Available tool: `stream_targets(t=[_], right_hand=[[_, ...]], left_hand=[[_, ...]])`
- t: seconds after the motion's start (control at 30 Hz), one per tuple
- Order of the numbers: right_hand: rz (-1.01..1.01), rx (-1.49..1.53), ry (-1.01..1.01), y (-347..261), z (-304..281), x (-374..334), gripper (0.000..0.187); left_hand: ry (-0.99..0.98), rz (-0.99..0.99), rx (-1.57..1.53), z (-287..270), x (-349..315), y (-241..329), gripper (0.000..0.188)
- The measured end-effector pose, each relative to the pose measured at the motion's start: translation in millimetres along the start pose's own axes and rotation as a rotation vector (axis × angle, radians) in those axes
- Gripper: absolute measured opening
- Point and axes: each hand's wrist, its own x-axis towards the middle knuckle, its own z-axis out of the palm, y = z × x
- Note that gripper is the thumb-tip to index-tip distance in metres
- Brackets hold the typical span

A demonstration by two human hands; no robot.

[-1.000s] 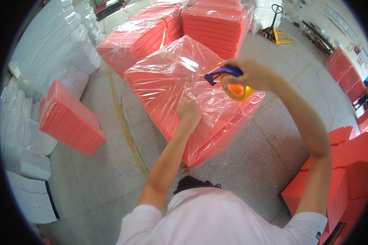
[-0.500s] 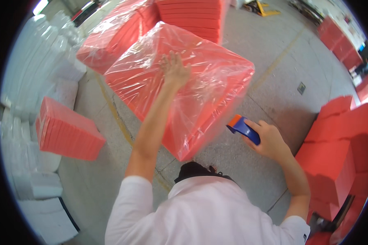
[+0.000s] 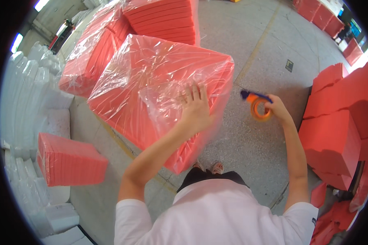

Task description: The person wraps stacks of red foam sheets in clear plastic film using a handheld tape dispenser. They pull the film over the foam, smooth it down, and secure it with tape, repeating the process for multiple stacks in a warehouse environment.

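In front of me stands a large stack of red foam sheets (image 3: 126, 94), wrapped in clear plastic film. My left hand (image 3: 197, 110) lies with fingers spread on the wrapped top, near the stack's right side, over a loose fold of the film (image 3: 159, 96). Out to the right, apart from the stack, my right hand (image 3: 279, 109) grips a blue and orange tape dispenser (image 3: 253, 98). An orange ring of tape shows on it, slightly blurred. Its blue end points left toward the stack.
More wrapped red foam stacks (image 3: 163, 20) stand right behind. A small red foam bundle (image 3: 71, 159) sits at the left, beside tall white foam piles (image 3: 28, 94). Red foam blocks (image 3: 331, 139) line the right. A yellow line (image 3: 259, 41) crosses the grey floor.
My left hand has slid right and nearer across the wrapped top. The right hand has raised and turned the tape dispenser, so its tape ring now shows. The view has shifted too.
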Motion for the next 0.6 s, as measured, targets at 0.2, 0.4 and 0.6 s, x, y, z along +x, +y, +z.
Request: stream_targets(t=[0.2,0.4,0.6], right_hand=[[-0.183,0.948,0.078,-0.1,15.2,79.8,0.047],[-0.517,0.774,-0.019,-13.0,49.3,179.8,0.053],[-0.419,1.155,-0.201,32.0,140.9,241.3,0.048]], left_hand=[[0.080,0.242,-0.059,-5.3,-29.4,0.4,0.088],[1.112,-0.511,-1.094,39.2,-173.8,-131.1,0.059],[0.803,-0.900,-2.450,234.5,-166.3,-127.0,0.052]])
